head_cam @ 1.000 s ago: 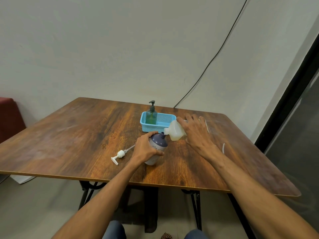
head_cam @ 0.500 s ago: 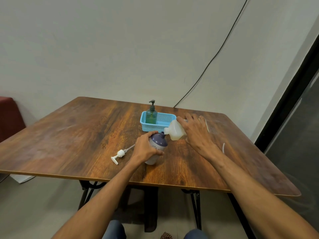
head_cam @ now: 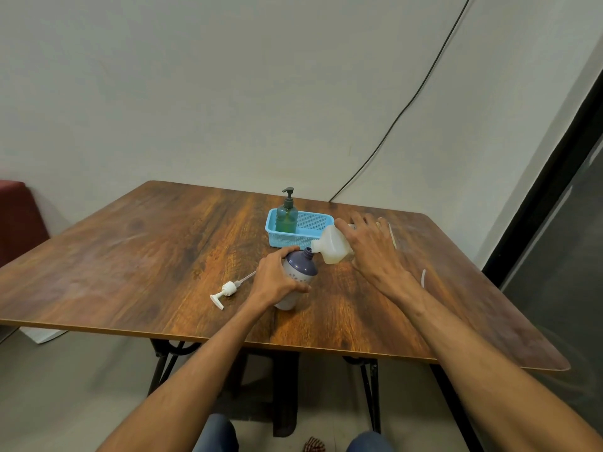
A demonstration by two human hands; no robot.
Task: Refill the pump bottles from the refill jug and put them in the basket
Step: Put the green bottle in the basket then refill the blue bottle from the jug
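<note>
My left hand grips a purple and white bottle that stands on the wooden table with its neck open. My right hand holds the translucent refill jug tipped sideways, its spout at the bottle's mouth. The bottle's white pump head lies on the table to the left of my left hand. A green pump bottle stands upright in the left end of the blue basket just behind the jug.
A black cable runs down the wall to the table's far edge. A thin white strip lies on the table right of my right wrist. A dark red seat sits at the far left.
</note>
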